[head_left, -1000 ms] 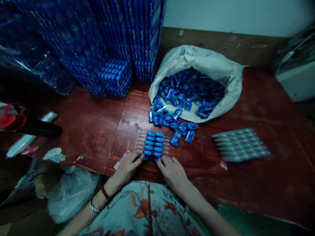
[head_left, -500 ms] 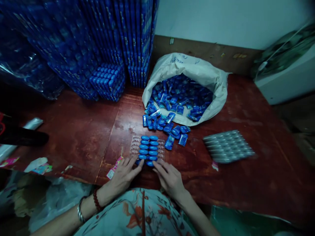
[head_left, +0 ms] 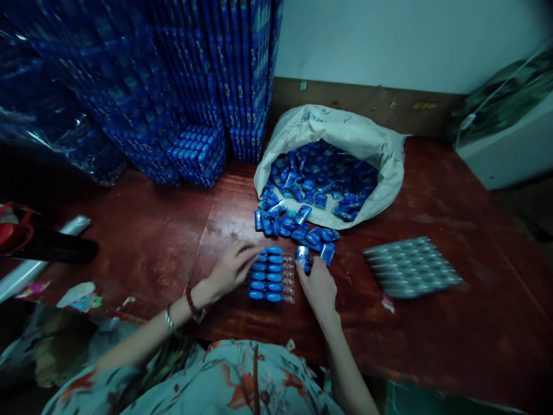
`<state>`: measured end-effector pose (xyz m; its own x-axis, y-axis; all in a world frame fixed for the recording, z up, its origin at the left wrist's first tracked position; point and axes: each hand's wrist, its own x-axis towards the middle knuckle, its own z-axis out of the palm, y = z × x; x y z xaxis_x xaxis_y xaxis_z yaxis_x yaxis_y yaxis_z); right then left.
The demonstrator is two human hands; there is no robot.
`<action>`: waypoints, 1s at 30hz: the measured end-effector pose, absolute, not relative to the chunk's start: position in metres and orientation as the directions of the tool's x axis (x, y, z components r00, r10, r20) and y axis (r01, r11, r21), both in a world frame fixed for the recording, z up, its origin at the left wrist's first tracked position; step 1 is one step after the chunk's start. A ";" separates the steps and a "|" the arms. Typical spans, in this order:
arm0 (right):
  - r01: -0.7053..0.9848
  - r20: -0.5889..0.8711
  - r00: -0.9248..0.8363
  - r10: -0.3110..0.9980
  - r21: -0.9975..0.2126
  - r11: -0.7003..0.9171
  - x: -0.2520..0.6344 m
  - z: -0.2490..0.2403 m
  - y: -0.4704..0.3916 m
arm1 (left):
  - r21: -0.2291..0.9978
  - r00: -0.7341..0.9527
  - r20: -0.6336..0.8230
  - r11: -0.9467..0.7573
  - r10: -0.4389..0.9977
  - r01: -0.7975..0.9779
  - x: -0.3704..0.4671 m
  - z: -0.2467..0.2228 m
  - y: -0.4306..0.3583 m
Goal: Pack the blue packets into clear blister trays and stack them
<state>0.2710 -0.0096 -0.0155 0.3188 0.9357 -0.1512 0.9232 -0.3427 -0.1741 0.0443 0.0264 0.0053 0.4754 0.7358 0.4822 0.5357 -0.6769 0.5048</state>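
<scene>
Reddish-brown table (head_left: 159, 219), with worn, slightly shiny boards, carries everything, and behind it stands a pale wall (head_left: 371, 40). On the table, close before the person, lies the clear tray (head_left: 288, 280); smooth oval blue pieces (head_left: 274, 268) sit in two columns of it, while the column of rounded cells on its right side is bare. The left hand (head_left: 237, 265) is laid across the far left part of the tray, fingertips at the farthest blue piece; whether they pinch it, I cannot tell. The right hand (head_left: 318, 286) is bent over one glossy packet (head_left: 303, 257) just beside the tray, and I cannot tell if the thumb and fingers are already closed on it.

To do this well, I think one should press only lightly, because thin plastic probably bends easily, and keep each oval straight in its row. Loose packets (head_left: 299, 223), wrapped in crinkled printed film, may slip, so a pinch at both sides seems safer. They spill from a white woven-looking sack (head_left: 330, 119) with soft folds.
</scene>
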 end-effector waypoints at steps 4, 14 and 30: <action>0.845 -0.063 0.320 0.945 -0.432 -0.315 0.282 -0.022 -0.025 | 0.468 0.632 0.273 -0.674 0.725 0.572 0.066 0.002 0.101; 0.455 0.028 0.322 0.946 -0.881 -0.129 0.286 -0.009 -0.030 | 0.311 0.753 0.071 -0.732 0.654 0.606 0.087 -0.012 0.140; 0.553 -0.060 0.075 0.995 -0.828 -0.091 0.303 -0.019 -0.013 | 0.983 -0.018 -0.056 0.058 0.998 0.177 0.014 -0.018 0.053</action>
<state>0.3027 -0.0133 -0.0190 0.0746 0.9954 -0.0600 0.5532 -0.0914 -0.8280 0.0136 0.0529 -0.0183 -0.0178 0.9983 -0.0560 0.1769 0.0582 0.9825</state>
